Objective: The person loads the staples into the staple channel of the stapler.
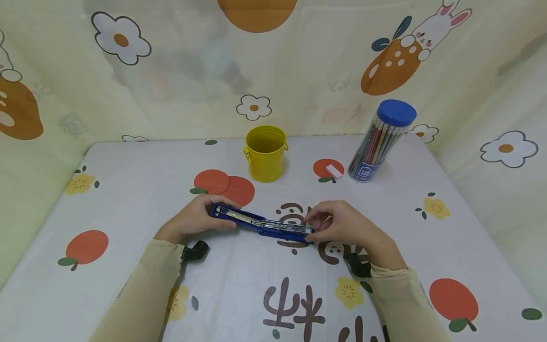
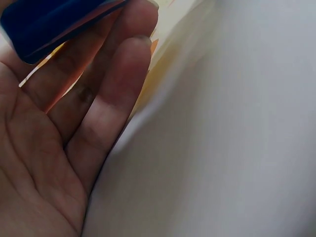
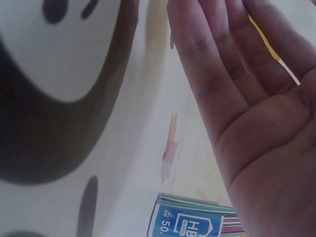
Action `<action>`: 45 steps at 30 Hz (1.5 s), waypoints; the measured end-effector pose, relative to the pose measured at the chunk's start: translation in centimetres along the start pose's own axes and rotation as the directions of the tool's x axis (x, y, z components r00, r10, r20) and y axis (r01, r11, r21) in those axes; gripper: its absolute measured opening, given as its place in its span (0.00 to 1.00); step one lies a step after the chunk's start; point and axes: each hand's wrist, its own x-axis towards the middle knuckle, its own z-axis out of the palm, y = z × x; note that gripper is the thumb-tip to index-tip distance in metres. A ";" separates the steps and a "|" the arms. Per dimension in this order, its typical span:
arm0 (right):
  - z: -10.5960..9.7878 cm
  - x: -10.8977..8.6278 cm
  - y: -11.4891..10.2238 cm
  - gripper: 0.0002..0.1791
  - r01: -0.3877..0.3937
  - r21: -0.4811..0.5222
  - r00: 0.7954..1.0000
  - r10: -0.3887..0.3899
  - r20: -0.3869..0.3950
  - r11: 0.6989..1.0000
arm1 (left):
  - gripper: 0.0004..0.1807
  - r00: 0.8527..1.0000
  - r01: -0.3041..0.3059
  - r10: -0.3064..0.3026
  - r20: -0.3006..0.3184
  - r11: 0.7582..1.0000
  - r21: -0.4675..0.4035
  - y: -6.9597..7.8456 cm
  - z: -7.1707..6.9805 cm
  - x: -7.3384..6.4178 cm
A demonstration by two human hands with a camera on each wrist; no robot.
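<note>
A blue stapler [image 1: 262,224], opened out almost flat with its metal inner parts facing up, is held above the table in the head view. At its left end my left hand [image 1: 202,216] grips it between thumb and fingers. My right hand [image 1: 342,222] pinches the other end with thumb and fingertips. In the left wrist view, the stapler's blue end [image 2: 49,24] lies against the fingers [image 2: 116,94]. The right wrist view shows the palm and fingers of the right hand [image 3: 247,98], but its fingertips and the stapler are out of that view.
A yellow bucket [image 1: 266,164] stands at the back middle of the table. To its right lies a small white-and-pink eraser [image 1: 334,171], beside a clear tub of pencils [image 1: 376,142] with a blue lid. A printed cloth [image 1: 141,190] covers the table, and a printed curtain [image 1: 179,85] hangs behind.
</note>
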 end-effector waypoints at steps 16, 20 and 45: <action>0.1 -0.2 0.2 0.27 -0.030 0.026 0.999 0.030 0.020 0.999 | 0.21 0.999 -0.032 0.032 0.011 0.999 0.017 1.8 0.1 0.3; 0.2 -0.2 0.0 0.30 -0.053 0.026 0.998 0.052 0.029 0.998 | 0.24 0.996 -0.089 0.089 -0.005 0.996 0.018 2.4 0.3 0.5; -0.6 -0.1 0.1 0.41 -0.063 -0.011 0.998 0.063 0.027 0.998 | 0.35 0.972 -0.217 0.215 -0.095 0.976 -0.011 4.9 4.7 1.4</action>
